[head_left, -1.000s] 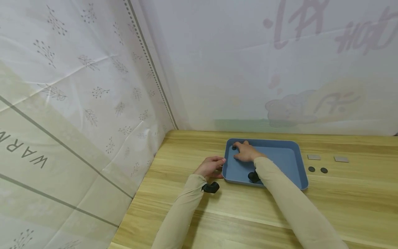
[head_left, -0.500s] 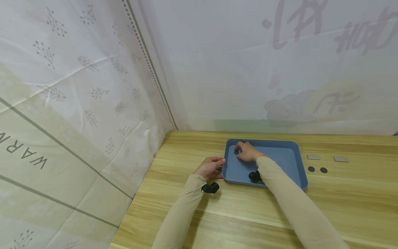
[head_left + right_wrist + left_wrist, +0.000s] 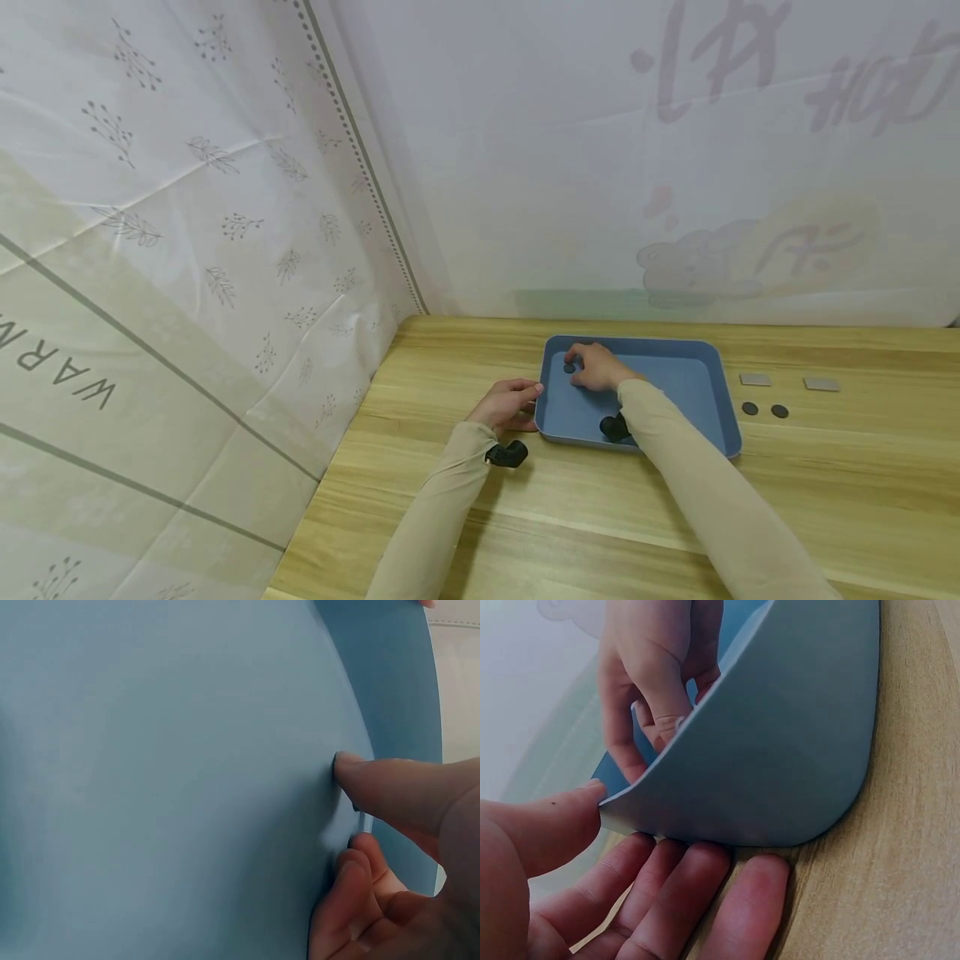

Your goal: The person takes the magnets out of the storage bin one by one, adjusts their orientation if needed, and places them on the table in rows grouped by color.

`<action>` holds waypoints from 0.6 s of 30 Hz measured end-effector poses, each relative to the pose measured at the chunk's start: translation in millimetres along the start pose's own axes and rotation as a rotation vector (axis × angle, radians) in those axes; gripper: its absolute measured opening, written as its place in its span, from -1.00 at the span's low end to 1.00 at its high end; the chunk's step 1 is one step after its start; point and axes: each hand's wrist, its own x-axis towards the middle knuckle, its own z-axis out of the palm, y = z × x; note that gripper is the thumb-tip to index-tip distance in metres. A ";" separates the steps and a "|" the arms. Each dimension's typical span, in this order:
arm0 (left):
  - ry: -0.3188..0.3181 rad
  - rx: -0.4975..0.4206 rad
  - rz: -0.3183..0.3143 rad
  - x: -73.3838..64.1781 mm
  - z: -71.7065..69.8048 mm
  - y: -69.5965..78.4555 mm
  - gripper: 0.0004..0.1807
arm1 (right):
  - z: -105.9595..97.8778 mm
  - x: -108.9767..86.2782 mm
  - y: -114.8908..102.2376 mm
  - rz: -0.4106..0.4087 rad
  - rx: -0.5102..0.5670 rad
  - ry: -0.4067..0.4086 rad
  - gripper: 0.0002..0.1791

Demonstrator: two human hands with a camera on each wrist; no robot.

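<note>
A blue rectangular tray (image 3: 678, 387) lies on the wooden table. At its left end my left hand (image 3: 507, 405) holds the side, the thumb (image 3: 562, 821) at the rim and the fingers (image 3: 754, 900) low along the outer wall by the tabletop. Inside the tray's far left corner area, my right hand (image 3: 597, 368) has a small black disc (image 3: 569, 367) between thumb and index finger, right at the tray floor. In the right wrist view the disc is mostly hidden by the thumb (image 3: 382, 784); only dark edges show.
Right of the tray, two black discs (image 3: 750, 408) lie side by side on the table (image 3: 600, 517). Behind them are two flat grey rectangular pieces (image 3: 755, 380). A printed cloth backdrop (image 3: 487, 167) rises behind and left of the table.
My right hand has shifted slightly right and nearer with the disc, away from the tray's far left corner, then stayed almost still. The left hand has kept its place on the tray.
</note>
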 end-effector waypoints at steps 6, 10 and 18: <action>0.001 -0.008 -0.003 -1.1 0.6 0.1 -0.60 | 2.2 -0.7 1.5 -0.014 -0.019 0.038 -0.64; 0.006 -0.026 -0.016 0.0 1.0 -0.5 -0.60 | 3.5 1.3 1.6 -0.002 -0.025 0.043 -0.66; 0.005 -0.028 -0.007 2.6 0.9 0.1 -0.60 | 2.1 2.5 0.0 0.002 -0.060 0.061 -0.70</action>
